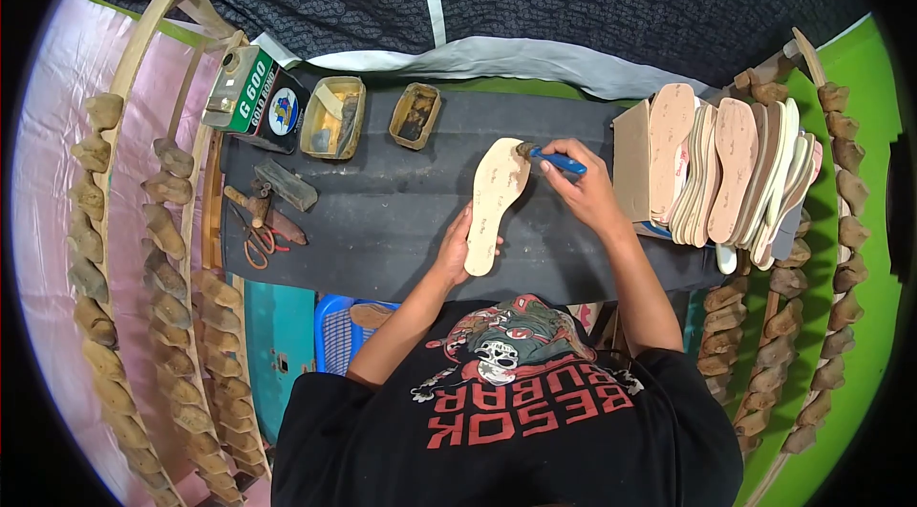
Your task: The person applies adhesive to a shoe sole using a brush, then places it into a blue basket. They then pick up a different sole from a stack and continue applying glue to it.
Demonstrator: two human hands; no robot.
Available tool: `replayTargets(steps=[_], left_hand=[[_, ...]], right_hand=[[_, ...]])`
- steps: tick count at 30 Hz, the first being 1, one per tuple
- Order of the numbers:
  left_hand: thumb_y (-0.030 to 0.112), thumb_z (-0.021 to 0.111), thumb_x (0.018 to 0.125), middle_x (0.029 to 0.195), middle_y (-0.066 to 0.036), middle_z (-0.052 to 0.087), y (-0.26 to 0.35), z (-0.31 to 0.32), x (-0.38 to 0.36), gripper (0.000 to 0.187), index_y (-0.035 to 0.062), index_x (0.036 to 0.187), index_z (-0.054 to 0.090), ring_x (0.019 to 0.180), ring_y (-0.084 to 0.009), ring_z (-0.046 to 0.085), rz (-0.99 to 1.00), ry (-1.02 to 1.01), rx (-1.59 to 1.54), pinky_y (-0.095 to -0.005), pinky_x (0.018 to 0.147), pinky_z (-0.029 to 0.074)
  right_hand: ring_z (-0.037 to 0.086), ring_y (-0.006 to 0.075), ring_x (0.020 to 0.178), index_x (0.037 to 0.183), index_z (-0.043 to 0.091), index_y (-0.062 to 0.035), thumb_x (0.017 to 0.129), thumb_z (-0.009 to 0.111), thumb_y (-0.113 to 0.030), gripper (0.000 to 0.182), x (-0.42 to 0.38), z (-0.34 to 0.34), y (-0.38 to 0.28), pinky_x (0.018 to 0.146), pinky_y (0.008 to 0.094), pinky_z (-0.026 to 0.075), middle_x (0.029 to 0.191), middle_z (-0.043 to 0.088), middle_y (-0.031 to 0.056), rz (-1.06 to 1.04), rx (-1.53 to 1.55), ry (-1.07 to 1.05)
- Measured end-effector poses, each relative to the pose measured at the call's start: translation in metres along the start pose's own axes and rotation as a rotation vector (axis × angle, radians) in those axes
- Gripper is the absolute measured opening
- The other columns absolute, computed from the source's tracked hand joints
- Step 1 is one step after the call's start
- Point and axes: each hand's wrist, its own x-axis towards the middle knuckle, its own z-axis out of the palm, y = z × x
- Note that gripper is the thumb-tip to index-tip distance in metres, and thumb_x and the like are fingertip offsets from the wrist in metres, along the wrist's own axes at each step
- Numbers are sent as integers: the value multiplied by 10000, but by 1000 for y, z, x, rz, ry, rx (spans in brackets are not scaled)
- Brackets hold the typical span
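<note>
A pale insole point(493, 206) is held up over the dark table by my left hand point(457, 241), its fingers wrapped round the lower left edge. My right hand point(585, 184) grips a blue-handled brush point(559, 159), whose tip touches the upper right part of the insole. Behind the insole, a small yellowish tray point(435, 117) with brown residue stands near the back of the table. To the right of my right hand, a box point(631, 163) stands beside many insoles point(734, 158) packed upright in a row.
At the back left are a green and black can point(250, 96) and a larger yellow tray point(357, 137). Scissors point(256, 247), a hammer point(250, 207) and a dark block point(286, 184) lie on the dark table point(382, 211). Racks of shoe lasts point(164, 292) flank both sides.
</note>
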Motion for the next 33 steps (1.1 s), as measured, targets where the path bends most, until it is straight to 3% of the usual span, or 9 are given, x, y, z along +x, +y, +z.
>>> replayTargets(steps=[11, 17, 21, 31, 33], left_hand=[[484, 432, 1095, 1210, -106, 641, 12, 10, -1, 612, 125, 1584, 346, 867, -226, 715, 66, 28, 20, -362, 682, 634], [501, 431, 1091, 1224, -107, 641, 12, 2, -2, 631, 127, 1591, 340, 871, -227, 715, 67, -25, 45, -358, 690, 633], [514, 455, 1079, 1150, -97, 642, 7, 1, -9, 632, 129, 1569, 351, 869, -235, 719, 53, -38, 18, -391, 697, 632], [482, 416, 1100, 1222, -106, 651, -2, -3, -13, 628, 128, 1607, 306, 868, -229, 722, 63, -67, -1, -370, 703, 639], [481, 418, 1100, 1219, -105, 653, 0, 0, -12, 628, 128, 1607, 307, 868, -229, 722, 59, -65, -2, -371, 703, 638]], right_hand=[[655, 318, 816, 1065, 606, -18, 856, 674, -90, 231, -11, -1, -13, 758, 375, 512, 917, 660, 152, 82, 11, -194], [654, 224, 750, 1062, 645, -11, 889, 672, -95, 194, -5, -1, -2, 710, 338, 516, 877, 686, 125, 63, 31, -27], [613, 135, 738, 1057, 666, -15, 912, 684, -113, 176, 0, -1, 18, 701, 301, 514, 849, 692, 78, 202, 135, 81], [712, 268, 763, 1002, 671, -7, 901, 748, -153, 194, -14, 7, -18, 705, 350, 543, 894, 728, 160, 78, 40, -85], [714, 263, 769, 1011, 678, -4, 904, 751, -151, 196, -14, 9, -19, 706, 349, 544, 898, 730, 158, 44, 32, -91]])
